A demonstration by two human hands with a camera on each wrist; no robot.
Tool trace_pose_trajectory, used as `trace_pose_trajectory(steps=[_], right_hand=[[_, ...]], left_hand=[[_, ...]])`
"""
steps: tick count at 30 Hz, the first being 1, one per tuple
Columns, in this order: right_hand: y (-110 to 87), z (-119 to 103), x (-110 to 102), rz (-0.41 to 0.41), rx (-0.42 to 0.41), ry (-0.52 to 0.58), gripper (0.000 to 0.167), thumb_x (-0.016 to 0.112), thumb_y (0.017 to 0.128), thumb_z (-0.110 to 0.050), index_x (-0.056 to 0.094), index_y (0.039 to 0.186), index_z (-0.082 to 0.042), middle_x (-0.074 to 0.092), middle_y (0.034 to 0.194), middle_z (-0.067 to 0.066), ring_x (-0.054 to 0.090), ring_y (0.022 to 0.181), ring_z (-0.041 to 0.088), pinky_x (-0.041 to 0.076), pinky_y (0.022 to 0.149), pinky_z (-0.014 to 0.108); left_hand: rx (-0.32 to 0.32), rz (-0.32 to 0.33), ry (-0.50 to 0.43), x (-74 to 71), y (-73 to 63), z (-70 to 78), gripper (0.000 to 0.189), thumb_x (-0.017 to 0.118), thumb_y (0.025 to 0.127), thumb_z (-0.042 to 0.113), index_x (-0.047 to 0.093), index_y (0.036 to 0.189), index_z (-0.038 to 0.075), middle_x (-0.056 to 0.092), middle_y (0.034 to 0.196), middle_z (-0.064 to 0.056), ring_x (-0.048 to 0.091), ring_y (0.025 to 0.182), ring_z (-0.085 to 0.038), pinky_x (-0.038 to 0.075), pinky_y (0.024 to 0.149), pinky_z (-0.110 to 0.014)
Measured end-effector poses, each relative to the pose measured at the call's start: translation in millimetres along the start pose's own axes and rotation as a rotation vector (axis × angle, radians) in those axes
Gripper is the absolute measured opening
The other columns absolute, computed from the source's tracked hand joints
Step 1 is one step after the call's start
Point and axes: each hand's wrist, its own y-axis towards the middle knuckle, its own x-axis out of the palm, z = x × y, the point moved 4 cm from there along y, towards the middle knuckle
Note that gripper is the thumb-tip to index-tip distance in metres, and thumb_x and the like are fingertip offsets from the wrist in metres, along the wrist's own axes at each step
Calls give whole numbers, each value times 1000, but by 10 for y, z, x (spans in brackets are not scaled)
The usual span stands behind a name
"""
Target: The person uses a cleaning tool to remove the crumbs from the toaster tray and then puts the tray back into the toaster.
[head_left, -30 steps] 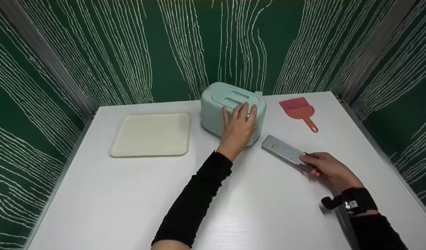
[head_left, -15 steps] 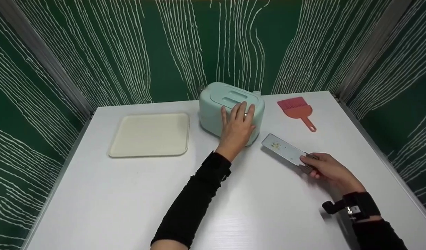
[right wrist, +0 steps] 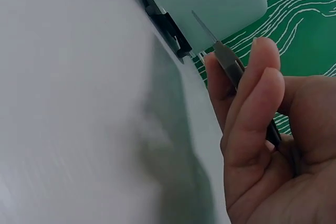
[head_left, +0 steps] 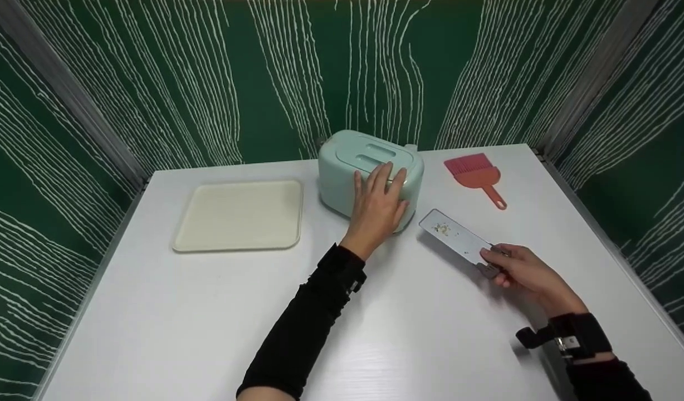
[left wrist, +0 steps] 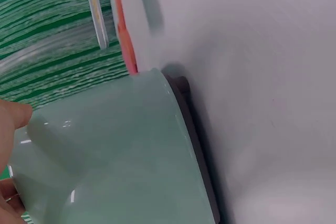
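Note:
A mint-green toaster (head_left: 339,181) with a lid over its top stands at the back middle of the table. My left hand (head_left: 375,209) rests on it, fingers spread on the lid's near right edge. In the left wrist view the toaster's glossy side (left wrist: 115,145) fills the lower left. My right hand (head_left: 534,275) pinches the dark grey end of a thin, pale crumb tray (head_left: 459,236), thumb on top and fingers beneath. Small yellowish bits lie near its far end. Edge-on in the right wrist view, the crumb tray (right wrist: 206,28) points toward the toaster, above the table.
A cream rectangular tray (head_left: 242,217) lies left of the toaster. Back right lies an orange dustpan (head_left: 478,176) with a pink-red bristled brush (head_left: 467,163). Green walls (head_left: 286,72) with white wavy lines enclose the white table (head_left: 208,323) behind and at both sides.
The crumb tray's far end has risen slightly, while my right hand stays nearly in place. My left hand remains on the toaster, its fingers shifted a little.

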Motion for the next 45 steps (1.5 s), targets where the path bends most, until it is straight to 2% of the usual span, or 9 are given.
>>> trace_pose_trajectory(steps=[13, 20, 23, 28, 32, 37, 40, 43, 45], right_hand=[[-43, -139, 94, 31, -72, 77, 28, 60, 112, -34, 51, 107, -8, 64, 79, -9, 59, 55, -1, 49, 52, 14], [-52, -187, 140, 61, -85, 110, 28, 59, 112, -31, 49, 106, -7, 65, 78, -7, 59, 53, 0, 49, 50, 16], [-49, -203, 155, 80, -86, 143, 28, 60, 112, -31, 47, 108, -6, 67, 79, -6, 58, 53, 1, 49, 50, 16], [-58, -228, 207, 102, -93, 169, 30, 60, 111, -33, 46, 110, -6, 69, 82, -6, 59, 53, 2, 50, 51, 15], [-74, -254, 262, 133, -105, 179, 34, 61, 111, -35, 44, 106, -6, 72, 84, -5, 59, 55, 2, 51, 53, 16], [-80, -270, 347, 161, -118, 205, 36, 61, 110, -36, 43, 103, -6, 72, 83, -4, 61, 57, 2, 52, 54, 17], [-82, -264, 409, 178, -121, 225, 35, 62, 110, -35, 44, 102, -5, 69, 79, -5, 62, 56, 3, 53, 54, 17], [-90, -253, 481, 204, -120, 226, 35, 61, 111, -36, 45, 102, -5, 67, 77, -6, 64, 57, 3, 55, 56, 17], [-96, -242, 533, 223, -121, 232, 36, 60, 111, -36, 45, 103, -5, 65, 78, -5, 65, 59, 3, 56, 57, 17]], left_hand=[[-4, 76, -100, -5, -229, 71, 58, 72, 104, 29, 53, 156, 12, 41, 164, -18, 37, 159, -34, 33, 131, -54], [34, 146, -173, -21, -378, 161, 49, 74, 101, 25, 60, 146, 10, 45, 152, -17, 49, 142, -32, 48, 119, -42], [34, 131, -256, 15, -451, 188, 47, 74, 102, 24, 60, 144, 8, 49, 146, -16, 54, 133, -31, 51, 113, -40], [-26, 10, -439, 130, -581, 222, 46, 71, 105, 25, 58, 145, 5, 56, 135, -14, 62, 122, -26, 55, 105, -33], [-82, -103, -630, 231, -638, 273, 46, 69, 106, 26, 56, 144, 4, 66, 119, -14, 71, 99, -18, 57, 90, -24], [-228, -290, -911, 366, -685, 364, 42, 69, 107, 28, 56, 142, 8, 67, 98, -2, 65, 66, -5, 54, 62, -17], [-327, -388, -1057, 430, -718, 445, 42, 69, 107, 29, 55, 142, 11, 64, 92, 4, 66, 57, -13, 52, 48, -23], [-394, -447, -1146, 475, -744, 535, 43, 68, 107, 30, 54, 144, 12, 66, 87, 5, 68, 58, -22, 52, 44, -26], [-429, -482, -1196, 493, -756, 600, 42, 67, 108, 31, 54, 144, 12, 69, 85, 3, 69, 59, -21, 52, 44, -26]])
